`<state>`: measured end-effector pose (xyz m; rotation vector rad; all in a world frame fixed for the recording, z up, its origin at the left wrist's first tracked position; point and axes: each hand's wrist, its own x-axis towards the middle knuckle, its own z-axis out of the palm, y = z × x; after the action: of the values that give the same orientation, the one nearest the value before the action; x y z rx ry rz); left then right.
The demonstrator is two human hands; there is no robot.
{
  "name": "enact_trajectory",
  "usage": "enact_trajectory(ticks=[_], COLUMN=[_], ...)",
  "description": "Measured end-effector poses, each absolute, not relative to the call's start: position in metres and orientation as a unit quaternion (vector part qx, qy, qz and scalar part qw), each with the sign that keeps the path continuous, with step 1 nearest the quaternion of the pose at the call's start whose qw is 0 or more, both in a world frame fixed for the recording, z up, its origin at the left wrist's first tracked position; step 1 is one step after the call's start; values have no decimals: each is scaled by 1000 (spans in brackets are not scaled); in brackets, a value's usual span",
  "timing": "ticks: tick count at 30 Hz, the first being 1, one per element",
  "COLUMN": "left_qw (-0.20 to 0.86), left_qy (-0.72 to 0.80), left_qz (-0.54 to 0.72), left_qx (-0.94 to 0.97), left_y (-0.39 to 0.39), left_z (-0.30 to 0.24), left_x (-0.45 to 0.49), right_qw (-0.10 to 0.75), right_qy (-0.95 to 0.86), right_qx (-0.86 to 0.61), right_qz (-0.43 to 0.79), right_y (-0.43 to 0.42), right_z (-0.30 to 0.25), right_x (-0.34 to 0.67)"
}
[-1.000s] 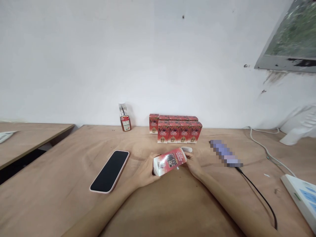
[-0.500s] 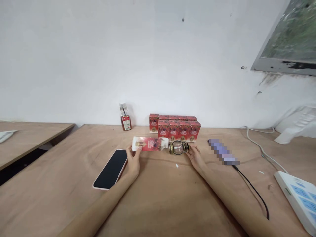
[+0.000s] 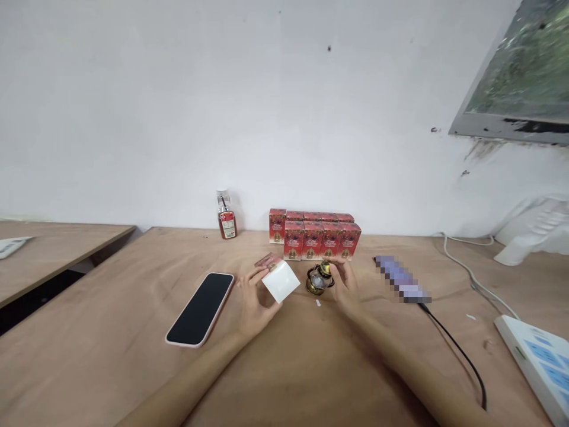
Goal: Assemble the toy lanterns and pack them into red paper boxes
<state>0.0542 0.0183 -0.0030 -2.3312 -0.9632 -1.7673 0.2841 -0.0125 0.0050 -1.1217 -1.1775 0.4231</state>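
Note:
My left hand (image 3: 255,305) is closed around a small red and white carton (image 3: 281,281), tilted so that a plain white face shows toward me. Fingers of my right hand (image 3: 345,286) grip the top of a little brass-coloured lantern (image 3: 316,281) with a glass body. The lantern stands nearly upright, leaning slightly, at or just above the table; I cannot tell whether its base touches. A gap separates carton and lantern. Behind them, several red printed boxes (image 3: 312,241) stand in two rows against the wall.
Left of my hands lies a dark-screened phone (image 3: 201,309). A bottle with amber contents (image 3: 227,224) stands by the wall. On the right are a blurred-out purple device (image 3: 400,279) with a black cable (image 3: 462,350), a white power strip (image 3: 536,359) and white plastic (image 3: 533,228).
The carton has turned from lying sideways to showing its white face. The lantern has swung from horizontal to nearly upright and left the carton's end. My right hand now grips its top.

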Motion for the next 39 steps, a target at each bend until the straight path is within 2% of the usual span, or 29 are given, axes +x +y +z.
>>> enact_trajectory(ticks=[2, 5, 7, 9, 13, 18, 29, 34, 39], left_qw=[64, 99, 119, 143, 180, 198, 213, 187, 224], left_qy=[-312, -312, -311, -295, -236, -217, -155, -199, -213], left_qz=[-561, -551, -544, -541, -524, -483, -355, -389, -410], left_qx=[-764, -768, -770, -775, -798, -825, -897, -880, -858], left_y=[19, 18, 16, 13, 10, 11, 23, 25, 24], left_z=[-3, -4, -5, -6, -8, -9, 4, -1, -2], left_x=[53, 54, 54, 55, 55, 54, 22, 23, 25], right_qw=[641, 623, 606, 575, 532, 538, 488, 465, 438], right_qy=[-544, -573, -618, -677, -708, -672, -746, -785, -785], right_qx=[-514, -530, -498, -451, -460, -508, -453, -408, -438], right_qz=[175, 46, -51, -83, -60, 2, 20, 24, 21], right_y=[-18, -32, -44, -56, -65, -63, -66, -68, -69], right_z=[4, 5, 5, 4, -6, -13, -13, -8, -5], right_x=[277, 267, 257, 244, 223, 219, 223, 226, 226])
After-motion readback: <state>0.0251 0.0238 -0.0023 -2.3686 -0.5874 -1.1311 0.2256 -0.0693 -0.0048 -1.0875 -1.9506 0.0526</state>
